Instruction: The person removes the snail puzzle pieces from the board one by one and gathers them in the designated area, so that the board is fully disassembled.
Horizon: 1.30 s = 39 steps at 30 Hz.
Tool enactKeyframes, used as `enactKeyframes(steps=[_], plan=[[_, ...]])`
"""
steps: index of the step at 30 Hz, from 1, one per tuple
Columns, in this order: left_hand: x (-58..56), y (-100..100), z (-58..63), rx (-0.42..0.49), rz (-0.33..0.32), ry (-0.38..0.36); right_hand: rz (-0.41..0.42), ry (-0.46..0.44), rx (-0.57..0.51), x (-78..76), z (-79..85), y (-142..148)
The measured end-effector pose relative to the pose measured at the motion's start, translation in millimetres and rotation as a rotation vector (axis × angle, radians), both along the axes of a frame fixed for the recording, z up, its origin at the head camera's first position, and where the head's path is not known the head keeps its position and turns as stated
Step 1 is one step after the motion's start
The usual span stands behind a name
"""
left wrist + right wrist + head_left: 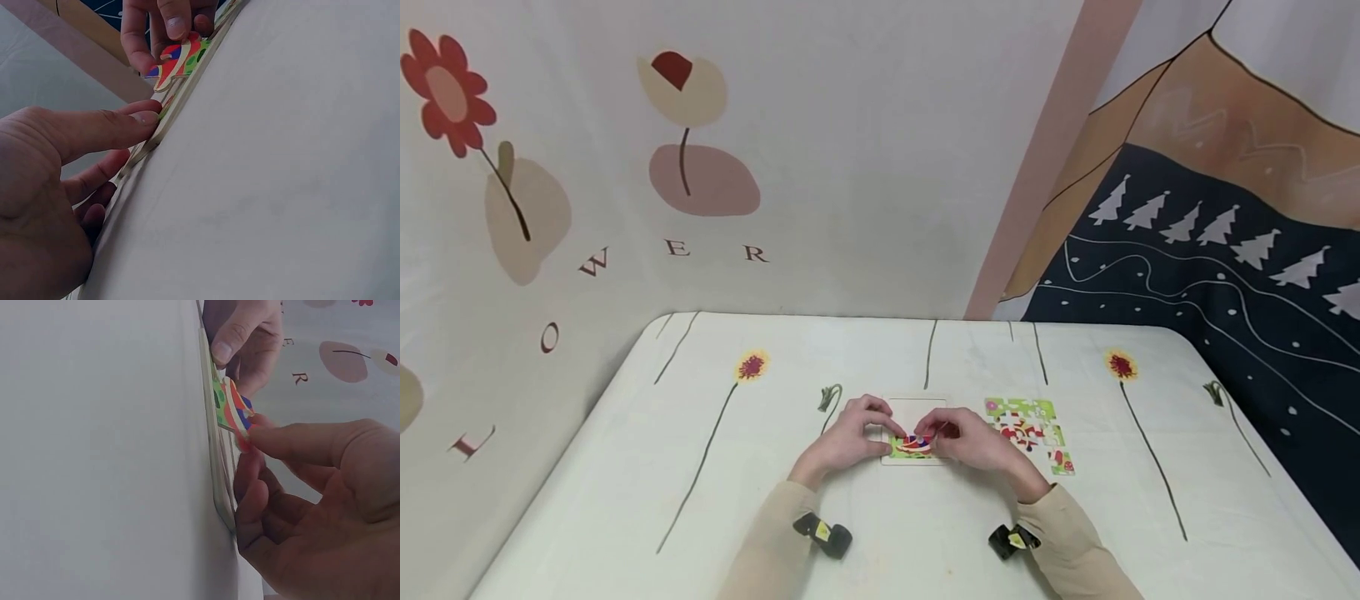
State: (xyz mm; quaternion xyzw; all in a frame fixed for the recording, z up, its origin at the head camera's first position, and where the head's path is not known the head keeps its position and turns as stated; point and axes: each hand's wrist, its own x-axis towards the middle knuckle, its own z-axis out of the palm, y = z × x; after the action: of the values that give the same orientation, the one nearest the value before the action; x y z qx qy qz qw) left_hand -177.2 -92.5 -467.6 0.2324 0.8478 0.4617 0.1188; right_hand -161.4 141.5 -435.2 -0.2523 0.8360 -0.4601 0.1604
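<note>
A shallow pale puzzle tray point(914, 410) lies on the table, with green and red puzzle pieces point(912, 452) in its front part. My left hand point(853, 435) rests at the tray's left side, its thumb on the front left edge and its index fingertip reaching over the pieces. My right hand point(973, 437) pinches a colourful puzzle piece point(178, 59) between thumb and fingers. That piece is tilted above the tray's front edge in both wrist views. Fingers hide part of the pieces in the head view.
Right of the tray lies a group of puzzle pieces point(1033, 410), green-edged and partly joined, with one piece point(1062, 462) at its lower right corner. A white cloth point(715, 517) printed with flowers covers the table. A printed curtain point(865, 167) hangs behind.
</note>
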Motion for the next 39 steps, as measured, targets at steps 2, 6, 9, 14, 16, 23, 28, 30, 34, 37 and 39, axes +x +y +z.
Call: enactKeyframes(steps=[2, 6, 9, 14, 16, 23, 28, 30, 34, 37, 39], plan=[[0.3, -0.1, 0.2, -0.002, -0.002, 0.004, -0.003, 0.007, -0.016, 4.9, 10.6, -3.0], [0.6, -0.1, -0.9, 0.002, -0.009, 0.013, -0.006, 0.034, -0.042, 5.7, 13.3, -2.3], [0.8, -0.3, -1.8, 0.001, -0.011, 0.019, -0.018, 0.049, -0.036, -0.3, 0.5, 2.8], [1.2, -1.0, -1.3, -0.009, -0.011, 0.025, -0.06, 0.027, -0.023, -1.6, -2.6, 9.1], [1.5, -1.2, -0.7, -0.011, -0.01, 0.021, -0.075, 0.018, -0.027, -0.7, -1.2, 12.3], [2.1, -1.4, 0.2, -0.012, 0.001, 0.0, -0.131, -0.001, -0.039, 0.9, 4.2, 23.5], [2.1, -1.5, 0.0, -0.017, 0.006, -0.002, -0.153, -0.022, -0.06, 1.4, 5.6, 30.4], [2.2, -1.5, 0.0, -0.017, 0.005, 0.0, -0.158, -0.022, -0.067, 1.6, 5.6, 33.4], [2.2, -1.3, -0.2, -0.016, 0.0, 0.005, -0.164, -0.019, -0.075, 3.1, 6.2, 40.3], [2.4, -1.0, 0.0, -0.017, -0.004, 0.013, -0.172, -0.013, -0.069, 4.9, 7.0, 45.3], [2.4, -0.8, 0.5, -0.018, -0.006, 0.018, -0.174, -0.002, -0.065, 6.1, 7.3, 48.2]])
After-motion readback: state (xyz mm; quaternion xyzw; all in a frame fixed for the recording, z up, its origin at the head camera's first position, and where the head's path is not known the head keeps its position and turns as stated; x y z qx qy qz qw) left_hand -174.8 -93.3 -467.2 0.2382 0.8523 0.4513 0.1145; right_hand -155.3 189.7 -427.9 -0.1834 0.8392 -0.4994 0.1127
